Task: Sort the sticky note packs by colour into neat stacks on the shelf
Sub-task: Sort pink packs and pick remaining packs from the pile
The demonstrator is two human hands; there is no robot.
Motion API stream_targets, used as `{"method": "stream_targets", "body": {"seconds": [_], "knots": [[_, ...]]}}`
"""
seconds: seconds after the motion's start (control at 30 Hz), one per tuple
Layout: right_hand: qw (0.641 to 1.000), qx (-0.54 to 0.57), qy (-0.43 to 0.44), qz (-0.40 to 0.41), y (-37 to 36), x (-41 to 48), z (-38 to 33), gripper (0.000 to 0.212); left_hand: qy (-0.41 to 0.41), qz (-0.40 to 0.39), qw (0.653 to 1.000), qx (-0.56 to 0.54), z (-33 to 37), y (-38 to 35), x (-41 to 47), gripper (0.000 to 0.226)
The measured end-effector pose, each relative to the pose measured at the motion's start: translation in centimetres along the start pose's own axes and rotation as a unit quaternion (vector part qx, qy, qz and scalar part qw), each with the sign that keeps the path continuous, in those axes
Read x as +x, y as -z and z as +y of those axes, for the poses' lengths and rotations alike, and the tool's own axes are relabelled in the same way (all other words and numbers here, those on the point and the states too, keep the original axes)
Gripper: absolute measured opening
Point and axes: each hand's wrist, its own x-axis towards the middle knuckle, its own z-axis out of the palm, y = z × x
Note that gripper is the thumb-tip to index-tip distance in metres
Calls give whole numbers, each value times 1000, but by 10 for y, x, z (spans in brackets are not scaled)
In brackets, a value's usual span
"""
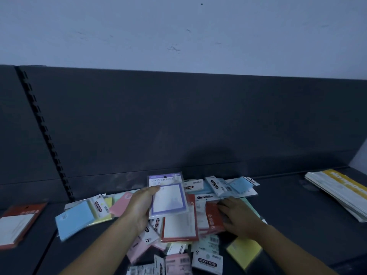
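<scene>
A jumbled pile of sticky note packs (178, 241) in blue, yellow, pink, red and white covers the middle of the dark shelf (297, 225). My left hand (139, 205) holds a purple-bordered pack (168, 197) upright above the pile, thumb across its front. My right hand (236, 215) lies over a red pack (213, 217) in the pile, fingers bent on it. A light blue pack (73, 221) lies at the left of the pile and a yellow one (244, 252) at the front right.
A red-and-white pack (17, 225) lies apart at the far left of the shelf. A stack of white-and-yellow packages (337, 191) sits at the far right. A dark back panel (178, 120) with a slotted upright rises behind the shelf.
</scene>
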Motion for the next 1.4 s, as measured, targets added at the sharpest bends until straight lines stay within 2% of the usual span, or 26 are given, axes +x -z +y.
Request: {"method": "stream_targets", "body": {"seconds": [0.17, 0.37, 0.53, 0.63, 0.7, 0.73, 0.77, 0.83, 0.97, 1.03, 1.1, 1.2, 1.4], "knots": [[995, 27, -81, -57, -2, 11, -5, 57, 1, -7, 1000, -1, 0, -8, 2, 25], [970, 141, -172, -100, 11, 24, -10, 52, 0, -14, 1000, 0, 1, -10, 5, 29], [882, 371, -274, -99, 26, 19, -10, 27, -4, -6, 1000, 7, 2, -9, 8, 28], [816, 478, -309, -101, 43, 11, 1, 25, -13, -3, 1000, 3, 3, -10, 9, 28], [775, 541, -325, -40, 56, 7, 9, 18, -18, 2, 1000, -5, 4, -9, 10, 26], [764, 554, -331, 7, 62, 6, 12, 15, -19, 5, 1000, -8, 4, -8, 10, 25], [763, 550, -334, 52, 67, 6, 16, 20, -19, 9, 1000, -10, 4, -6, 10, 24], [790, 514, -322, 90, 79, 10, 20, 26, -23, 18, 1000, -10, 4, -2, 10, 21], [887, 383, -237, 97, 115, 26, 15, 35, -37, 44, 998, -14, 4, 15, 6, 25], [900, 389, -153, 125, 142, 37, -2, 37, -45, 67, 996, -25, 4, 27, 2, 26], [889, 437, -79, 110, 163, 51, -27, 31, -51, 91, 994, -39, 5, 43, -5, 24], [856, 516, -3, 29, 168, 75, -75, 27, -66, 125, 988, -54, 7, 73, -18, 15], [741, 665, -11, -91, 137, 114, -182, 9, -89, 204, 973, -56, 6, 163, -62, 19]]}}
